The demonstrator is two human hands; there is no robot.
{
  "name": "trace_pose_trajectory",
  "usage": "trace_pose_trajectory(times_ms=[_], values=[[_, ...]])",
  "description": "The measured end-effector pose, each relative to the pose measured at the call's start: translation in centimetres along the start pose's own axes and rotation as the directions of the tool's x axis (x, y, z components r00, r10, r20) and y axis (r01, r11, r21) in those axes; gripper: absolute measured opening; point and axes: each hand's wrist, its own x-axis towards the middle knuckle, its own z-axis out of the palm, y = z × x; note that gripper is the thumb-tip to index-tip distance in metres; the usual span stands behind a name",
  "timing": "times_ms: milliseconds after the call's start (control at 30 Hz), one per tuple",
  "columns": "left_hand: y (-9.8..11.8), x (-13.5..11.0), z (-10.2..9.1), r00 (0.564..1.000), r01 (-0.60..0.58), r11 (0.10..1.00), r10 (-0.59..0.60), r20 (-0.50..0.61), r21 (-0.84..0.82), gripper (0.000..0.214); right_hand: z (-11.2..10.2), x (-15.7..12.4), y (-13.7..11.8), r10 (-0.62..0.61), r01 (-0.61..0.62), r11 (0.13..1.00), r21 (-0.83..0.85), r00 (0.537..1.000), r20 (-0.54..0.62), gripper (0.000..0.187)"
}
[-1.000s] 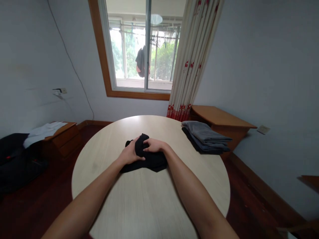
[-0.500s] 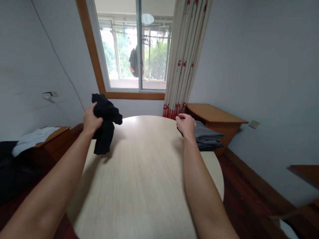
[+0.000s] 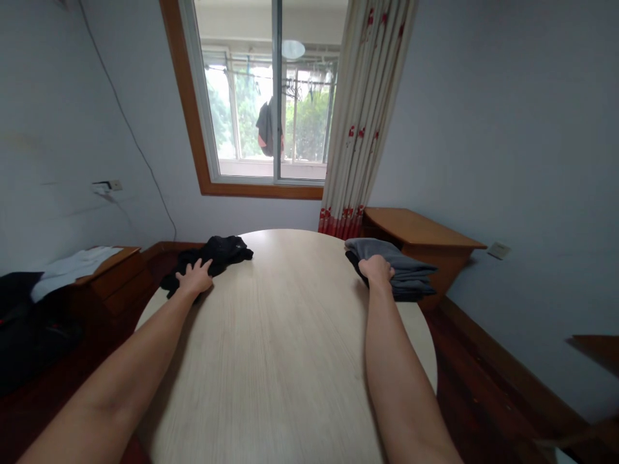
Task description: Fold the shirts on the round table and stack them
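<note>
A crumpled black garment (image 3: 225, 251) lies at the far left of the round table (image 3: 285, 335). My left hand (image 3: 196, 278) rests on its near side, open, with fingers spread over the cloth. At the far right is a stack of folded clothes (image 3: 411, 270), mostly dark grey, with a black edge showing on the left. Against the left front of this stack is my right hand (image 3: 378, 269), its fingers curled closed on the cloth edge. Exactly how many layers it grips is hidden.
Behind the stack stands a brown wooden desk (image 3: 425, 229) in the corner. White cloth (image 3: 72, 267) lies on a low wooden cabinet (image 3: 116, 277) at left, beside a dark bag-like heap (image 3: 33, 335). A curtain (image 3: 360, 129) hangs by the window (image 3: 271, 116).
The black garment, lifted in my left hand before, now lies on the table, and that hand has spread its fingers. My right hand has lowered and closed at the stack.
</note>
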Motion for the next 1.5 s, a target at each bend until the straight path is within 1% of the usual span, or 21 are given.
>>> trace_pose_trajectory(times_ms=[67,167,267,367,533,633,700,733,767,833,867,900,933,1033,1067,1100,1167,1267,1367,1433,1500], values=[[0.4,-0.5,-0.4,0.998,0.022,0.999,-0.020,-0.052,0.038,0.077,0.2,0.3,0.2,-0.004,0.006,0.999,0.035,0.999,-0.031,0.035],[3.0,-2.3,-0.1,0.991,-0.008,0.999,0.014,-0.133,0.041,0.070,0.5,0.7,0.5,-0.051,0.074,0.986,0.149,0.987,-0.153,0.034],[6.9,-4.5,0.9,0.981,-0.111,0.993,0.104,-0.166,-0.034,0.060,0.6,0.7,0.3,-0.118,0.238,0.921,0.310,0.925,-0.360,0.040],[10.0,-6.4,1.9,0.952,-0.271,0.952,0.243,-0.188,-0.144,0.050,0.4,0.5,-0.4,-0.064,0.317,0.830,0.458,0.871,-0.487,0.043],[11.9,-8.7,2.7,0.838,-0.530,0.814,0.459,-0.294,-0.240,0.040,0.3,-0.6,-3.3,-0.072,0.468,0.625,0.624,0.831,-0.551,0.038],[11.8,-9.3,2.7,0.801,-0.588,0.754,0.493,-0.340,-0.293,0.042,0.6,-3.3,-6.3,-0.210,0.562,0.468,0.682,0.821,-0.532,0.033],[11.8,-9.5,2.5,0.789,-0.608,0.718,0.498,-0.362,-0.339,0.050,1.1,-6.4,-8.4,-0.388,0.576,0.360,0.734,0.808,-0.443,0.029],[11.8,-9.6,2.4,0.783,-0.617,0.698,0.500,-0.371,-0.364,0.056,1.5,-8.2,-9.2,-0.527,0.571,0.303,0.763,0.767,-0.365,0.027],[11.8,-9.7,2.3,0.779,-0.623,0.679,0.499,-0.379,-0.388,0.065,1.9,-9.9,-9.8,-0.671,0.553,0.255,0.793,0.692,-0.267,0.024],[11.8,-10.0,2.0,0.772,-0.635,0.641,0.513,-0.375,-0.431,0.083,2.7,-12.7,-10.1,-0.881,0.486,0.215,0.847,0.471,-0.047,0.019],[11.7,-10.2,1.9,0.766,-0.643,0.621,0.538,-0.352,-0.448,0.090,3.1,-13.5,-9.7,-0.918,0.454,0.222,0.863,0.397,0.027,0.017],[11.7,-10.4,1.7,0.758,-0.648,0.602,0.570,-0.317,-0.466,0.095,3.5,-13.9,-9.1,-0.923,0.436,0.241,0.867,0.378,0.066,0.017],[11.7,-10.6,1.6,0.750,-0.648,0.586,0.602,-0.274,-0.486,0.096,3.9,-13.8,-8.1,-0.904,0.430,0.270,0.861,0.421,0.074,0.018],[11.6,-11.0,1.4,0.727,-0.629,0.561,0.670,-0.151,-0.539,0.083,5.2,-11.6,-4.3,-0.708,0.448,0.443,0.776,0.706,-0.004,0.023],[11.7,-11.1,1.4,0.723,-0.620,0.561,0.680,-0.122,-0.548,0.075,5.8,-10.7,-3.0,-0.634,0.442,0.528,0.725,0.773,-0.008,0.023],[11.7,-11.1,1.5,0.715,-0.615,0.561,0.693,-0.093,-0.553,0.068,6.4,-9.9,-1.8,-0.603,0.436,0.593,0.677,0.798,0.014,0.024],[12.0,-11.3,1.5,0.693,-0.610,0.558,0.720,-0.038,-0.563,0.054,7.8,-9.1,-0.3,-0.611,0.413,0.645,0.643,0.784,0.110,0.039],[12.7,-11.9,1.2,0.662,-0.588,0.548,0.749,0.035,-0.595,0.036,9.6,-9.6,-0.1,-0.688,0.400,0.618,0.677,0.691,0.220,0.061],[13.3,-12.4,0.4,0.651,-0.570,0.521,0.758,0.037,-0.635,0.022,10.3,-10.4,-1.3,-0.729,0.416,0.588,0.694,0.645,0.231,0.049],[13.2,-12.3,-0.4,0.666,-0.573,0.478,0.745,-0.039,-0.666,0.019,9.6,-10.3,-1.7,-0.726,0.436,0.580,0.688,0.660,0.194,0.032],[12.5,-11.5,-1.5,0.717,-0.583,0.421,0.669,-0.196,-0.695,0.021,8.0,-9.6,-1.6,-0.679,0.478,0.565,0.673,0.732,0.051,0.021]])
